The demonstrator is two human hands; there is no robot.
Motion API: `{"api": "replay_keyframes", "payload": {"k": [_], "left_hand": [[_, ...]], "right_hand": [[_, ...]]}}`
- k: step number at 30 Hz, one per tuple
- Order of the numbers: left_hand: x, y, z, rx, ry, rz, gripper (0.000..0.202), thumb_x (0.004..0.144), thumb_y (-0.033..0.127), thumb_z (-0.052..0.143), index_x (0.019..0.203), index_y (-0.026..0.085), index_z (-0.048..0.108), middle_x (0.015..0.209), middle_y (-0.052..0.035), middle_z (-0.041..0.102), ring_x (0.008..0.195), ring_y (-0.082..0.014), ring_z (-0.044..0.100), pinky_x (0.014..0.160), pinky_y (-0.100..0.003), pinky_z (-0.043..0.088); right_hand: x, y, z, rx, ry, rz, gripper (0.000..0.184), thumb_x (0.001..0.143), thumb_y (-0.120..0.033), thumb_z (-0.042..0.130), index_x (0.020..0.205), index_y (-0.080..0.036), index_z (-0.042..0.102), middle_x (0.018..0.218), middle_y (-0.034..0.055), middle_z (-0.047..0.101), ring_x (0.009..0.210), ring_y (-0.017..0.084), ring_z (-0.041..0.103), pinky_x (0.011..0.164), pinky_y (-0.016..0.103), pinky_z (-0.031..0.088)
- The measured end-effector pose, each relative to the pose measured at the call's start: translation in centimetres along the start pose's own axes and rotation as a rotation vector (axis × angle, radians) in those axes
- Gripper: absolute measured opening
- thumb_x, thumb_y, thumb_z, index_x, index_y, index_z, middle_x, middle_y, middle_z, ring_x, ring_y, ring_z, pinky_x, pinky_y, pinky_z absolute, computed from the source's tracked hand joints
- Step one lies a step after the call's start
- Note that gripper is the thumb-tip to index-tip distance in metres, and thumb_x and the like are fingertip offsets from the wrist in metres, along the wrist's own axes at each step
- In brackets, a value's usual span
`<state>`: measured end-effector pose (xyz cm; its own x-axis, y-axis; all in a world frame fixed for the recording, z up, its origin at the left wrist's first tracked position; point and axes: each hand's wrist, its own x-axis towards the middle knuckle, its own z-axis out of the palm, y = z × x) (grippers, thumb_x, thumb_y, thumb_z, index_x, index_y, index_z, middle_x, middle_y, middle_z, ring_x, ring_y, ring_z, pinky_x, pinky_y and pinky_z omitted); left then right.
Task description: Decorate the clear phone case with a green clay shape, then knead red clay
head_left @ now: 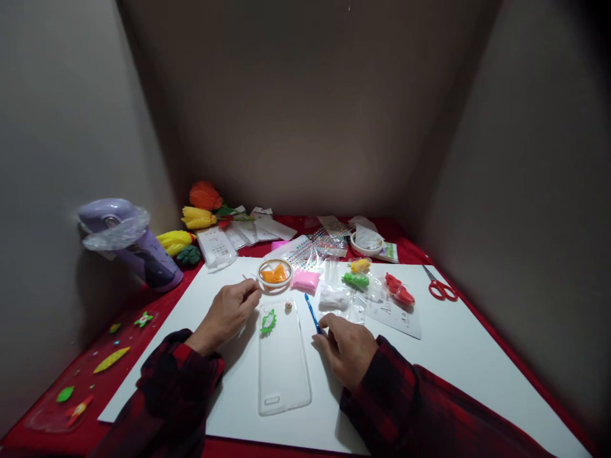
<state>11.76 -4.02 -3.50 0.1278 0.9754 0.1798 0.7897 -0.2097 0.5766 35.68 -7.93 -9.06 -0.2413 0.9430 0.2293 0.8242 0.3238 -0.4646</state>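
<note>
A clear phone case [284, 369] lies flat on the white board between my hands. Near its top left is a green clay shape [268, 322] with a white middle, and a small round bead-like piece [288, 306] sits at its top. My right hand [349, 348] grips a slim blue tool [312, 313] like a clay tool, its tip pointing away from me. To the left of the case's top, my left hand [231, 315] has its fingers pinched together; what they hold, if anything, is hidden. Just beyond them lies a tape roll [261, 280] around orange clay [274, 274].
Pink clay [305, 280], white clay [333, 298], green clay [356, 280] and red clay [400, 289] lie in clear bags. Red-handled scissors [440, 286] rest at right. A purple jug [143, 248] stands at left, beside a decorated clear sheet [83, 381].
</note>
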Motion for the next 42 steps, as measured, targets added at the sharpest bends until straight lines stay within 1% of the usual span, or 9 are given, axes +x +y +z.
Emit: {"api": "replay_keyframes", "payload": {"k": [6, 14, 17, 20, 23, 25, 30, 36, 42], "left_hand": [[0.0, -0.1, 0.1, -0.019, 0.012, -0.011, 0.023, 0.084, 0.028, 0.041, 0.063, 0.021, 0.044, 0.060, 0.0045, 0.046, 0.058, -0.0141, 0.046, 0.058, -0.025, 0.034], [0.1, -0.2, 0.2, -0.064, 0.044, 0.005, 0.027, 0.088, 0.032, 0.038, 0.066, 0.020, 0.048, 0.061, 0.0033, 0.052, 0.061, -0.0145, 0.051, 0.061, -0.026, 0.038], [0.1, -0.5, 0.2, -0.107, 0.053, -0.003, 0.018, 0.084, 0.025, 0.039, 0.076, 0.020, 0.054, 0.066, 0.0033, 0.054, 0.062, -0.0145, 0.053, 0.061, -0.025, 0.041], [0.2, -0.6, 0.3, -0.184, 0.072, -0.039, 0.016, 0.080, 0.021, 0.040, 0.081, 0.020, 0.056, 0.068, 0.0032, 0.055, 0.062, -0.0145, 0.054, 0.059, -0.025, 0.043], [0.3, -0.5, 0.2, -0.194, 0.073, -0.025, 0.016, 0.081, 0.024, 0.041, 0.079, 0.020, 0.056, 0.067, 0.0027, 0.055, 0.062, -0.0153, 0.053, 0.058, -0.025, 0.043], [0.3, -0.4, 0.1, -0.188, 0.064, -0.005, 0.018, 0.082, 0.028, 0.042, 0.081, 0.020, 0.057, 0.067, 0.0022, 0.055, 0.064, -0.0162, 0.054, 0.059, -0.026, 0.043], [0.2, -0.5, 0.0, -0.157, 0.055, 0.015, 0.025, 0.086, 0.037, 0.041, 0.082, 0.020, 0.058, 0.067, 0.0015, 0.056, 0.065, -0.0169, 0.054, 0.060, -0.026, 0.042], [0.3, -0.2, -0.2, -0.097, 0.073, 0.001, 0.038, 0.088, 0.046, 0.038, 0.063, 0.021, 0.051, 0.060, 0.0030, 0.055, 0.059, -0.0147, 0.053, 0.057, -0.024, 0.040], [0.3, 0.0, -0.3, -0.065, 0.086, -0.011, 0.041, 0.087, 0.050, 0.038, 0.062, 0.021, 0.051, 0.057, 0.0031, 0.056, 0.056, -0.0146, 0.053, 0.055, -0.023, 0.039]], "right_hand": [[-0.3, 0.0, -0.7, -0.044, 0.092, -0.156, 0.019, 0.087, -0.029, 0.048, 0.095, -0.020, 0.063, 0.072, 0.0032, 0.068, 0.058, 0.016, 0.061, 0.055, 0.025, 0.034], [0.1, -0.1, -0.9, 0.053, 0.214, -0.250, 0.022, 0.090, -0.027, 0.045, 0.087, -0.019, 0.066, 0.072, 0.0033, 0.068, 0.057, 0.014, 0.060, 0.056, 0.025, 0.039], [1.7, 0.8, -3.1, -0.005, 0.300, -0.173, 0.024, 0.089, -0.026, 0.046, 0.080, -0.019, 0.068, 0.073, 0.0060, 0.069, 0.061, 0.017, 0.060, 0.059, 0.027, 0.040], [4.2, 2.8, -6.7, -0.085, 0.407, -0.029, 0.020, 0.087, -0.028, 0.050, 0.082, -0.018, 0.067, 0.079, 0.0044, 0.069, 0.061, 0.015, 0.059, 0.062, 0.026, 0.041], [6.6, 4.8, -9.8, -0.169, 0.462, 0.092, 0.019, 0.084, -0.030, 0.052, 0.082, -0.019, 0.067, 0.078, 0.0046, 0.068, 0.066, 0.017, 0.058, 0.060, 0.026, 0.038], [7.8, 5.6, -10.7, -0.213, 0.458, 0.141, 0.016, 0.082, -0.028, 0.053, 0.080, -0.020, 0.067, 0.075, 0.0038, 0.067, 0.068, 0.018, 0.058, 0.059, 0.026, 0.035], [9.2, 5.9, -9.7, -0.260, 0.319, 0.091, 0.012, 0.078, -0.020, 0.057, 0.077, -0.022, 0.069, 0.079, 0.0015, 0.069, 0.076, 0.016, 0.058, 0.063, 0.025, 0.036], [8.6, 6.3, -7.3, -0.362, 0.231, 0.089, 0.009, 0.079, -0.026, 0.061, 0.082, -0.020, 0.067, 0.090, 0.0056, 0.067, 0.087, 0.021, 0.056, 0.073, 0.029, 0.037], [8.5, 6.1, -5.7, -0.454, 0.133, 0.149, 0.025, 0.067, -0.025, 0.073, 0.089, -0.017, 0.064, 0.088, 0.0089, 0.063, 0.087, 0.023, 0.054, 0.073, 0.030, 0.036]]}}
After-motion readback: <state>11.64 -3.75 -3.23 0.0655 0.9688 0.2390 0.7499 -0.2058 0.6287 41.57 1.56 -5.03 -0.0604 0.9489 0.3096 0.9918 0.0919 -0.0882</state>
